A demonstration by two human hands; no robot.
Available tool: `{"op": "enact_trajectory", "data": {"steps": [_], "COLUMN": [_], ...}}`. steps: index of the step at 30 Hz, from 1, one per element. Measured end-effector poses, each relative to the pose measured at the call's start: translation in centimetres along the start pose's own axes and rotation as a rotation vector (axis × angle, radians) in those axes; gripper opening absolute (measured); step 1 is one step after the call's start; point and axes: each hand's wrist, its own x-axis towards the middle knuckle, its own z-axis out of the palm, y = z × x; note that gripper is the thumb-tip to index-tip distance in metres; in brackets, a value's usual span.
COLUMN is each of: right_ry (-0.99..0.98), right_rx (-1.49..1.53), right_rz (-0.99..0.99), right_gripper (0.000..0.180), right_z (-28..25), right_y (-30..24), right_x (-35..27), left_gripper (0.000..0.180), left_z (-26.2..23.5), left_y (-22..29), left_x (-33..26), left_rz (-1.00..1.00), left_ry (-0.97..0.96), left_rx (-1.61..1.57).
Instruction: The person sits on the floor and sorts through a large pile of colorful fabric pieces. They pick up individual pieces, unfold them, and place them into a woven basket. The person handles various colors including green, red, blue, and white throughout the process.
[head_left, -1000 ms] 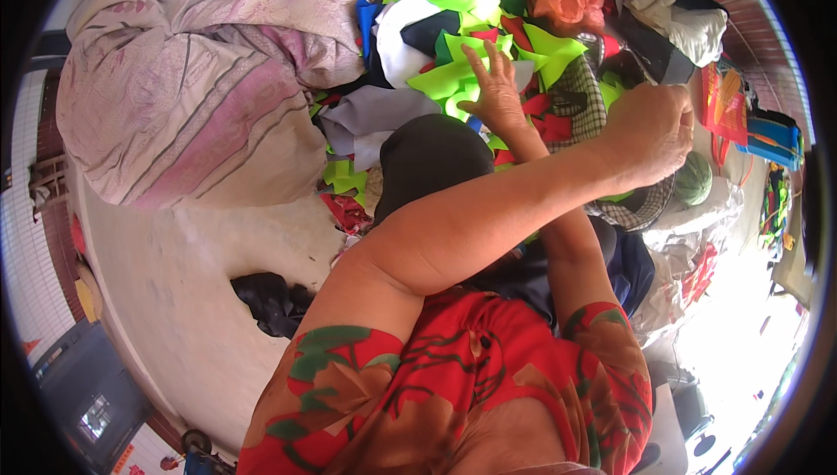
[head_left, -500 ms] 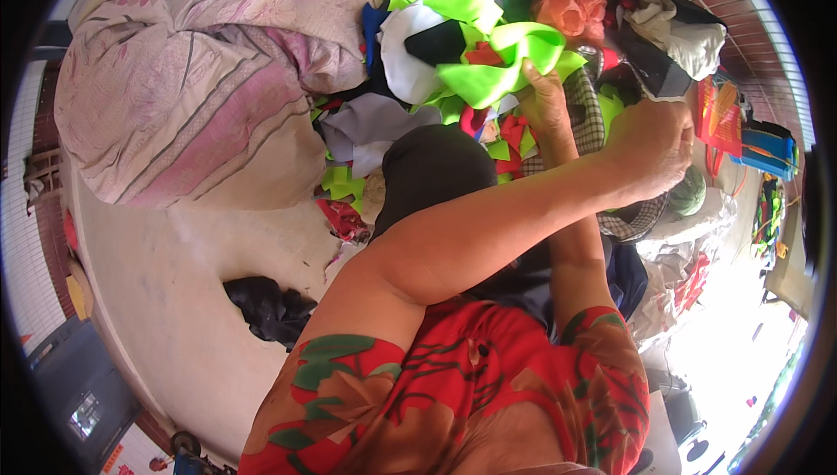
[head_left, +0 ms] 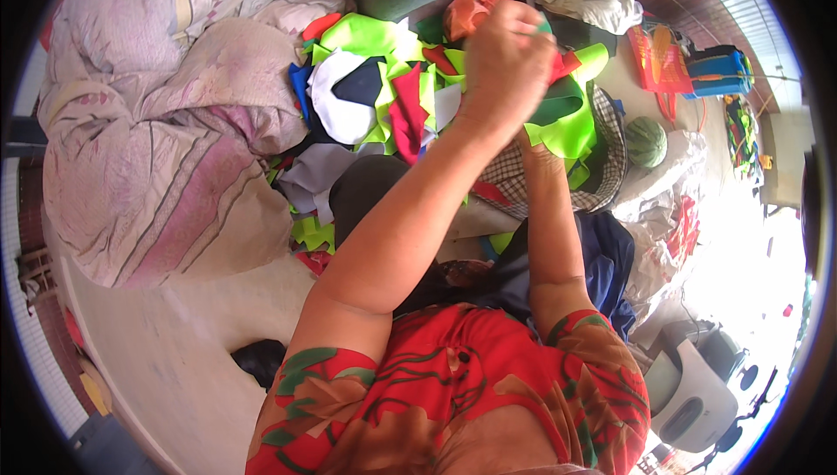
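My left hand (head_left: 506, 70) is raised over the scraps with its fingers drawn together, slightly blurred. A red scrap (head_left: 565, 66) shows right beside it; what the fingers hold, if anything, I cannot make out. Below and to the right, my right hand (head_left: 542, 159) is mostly covered by a lime green cloth scrap (head_left: 575, 137) and a dark green scrap (head_left: 558, 107), which it appears to grip. Both sit over a checked fabric basket (head_left: 610, 148). To the left spreads a pile of scraps, with a white piece (head_left: 336, 113), a dark red strip (head_left: 406, 118) and a grey piece (head_left: 314, 174).
A big bundle wrapped in patterned pinkish cloth (head_left: 166, 179) fills the left. A watermelon (head_left: 646, 142) rests right of the basket, near crumpled plastic bags (head_left: 667, 231). Farther back lie a red bag (head_left: 660, 58), a blue case (head_left: 719, 71) and an orange bag (head_left: 475, 9).
My left hand has swung from the far right back over the scraps. My right hand has lowered to the basket with the lime green scrap. The view has shifted right.
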Motion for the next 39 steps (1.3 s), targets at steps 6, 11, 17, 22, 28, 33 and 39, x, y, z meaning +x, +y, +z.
{"op": "enact_trajectory", "data": {"steps": [6, 11, 17, 22, 28, 33, 39], "right_ry": [0.082, 0.050, 0.117, 0.127, 0.202, 0.172, 0.114], "right_rx": [-1.177, -0.566, 0.018, 0.285, 0.302, -0.647, 0.442], "right_rz": [-0.374, -0.225, -0.093, -0.064, -0.086, -0.383, -0.087], "right_gripper": [0.019, 0.020, 0.025, 0.027, 0.028, 0.026, 0.033], "right_z": [1.9, 2.1, 0.9, -0.1, -1.0, -1.1, -3.9], "right_y": [-3.6, -4.9, -6.0, -6.1, -6.5, -7.4, -7.1], "right_x": [-1.2, -2.2, -3.7, -5.2, -6.0, -5.2, -6.7], "left_gripper": [0.058, 0.066, 0.038, 0.027, 0.030, 0.031, 0.034], "left_z": [-1.5, -1.0, -0.5, -0.6, -0.7, -0.6, -0.7], "left_y": [1.1, 1.1, 1.0, 0.5, 0.4, 0.1, 0.6], "left_x": [0.3, -0.3, -0.3, 0.1, 0.1, 0.3, 0.3], "left_rz": [-0.170, -0.179, -0.105, -0.192, -0.244, -0.288, -0.328], "left_ry": [-0.150, -0.369, -0.397, -0.341, -0.404, -0.419, -0.420], "left_rx": [-0.200, 0.003, 0.165, -0.172, -0.227, -0.345, -0.407]}}
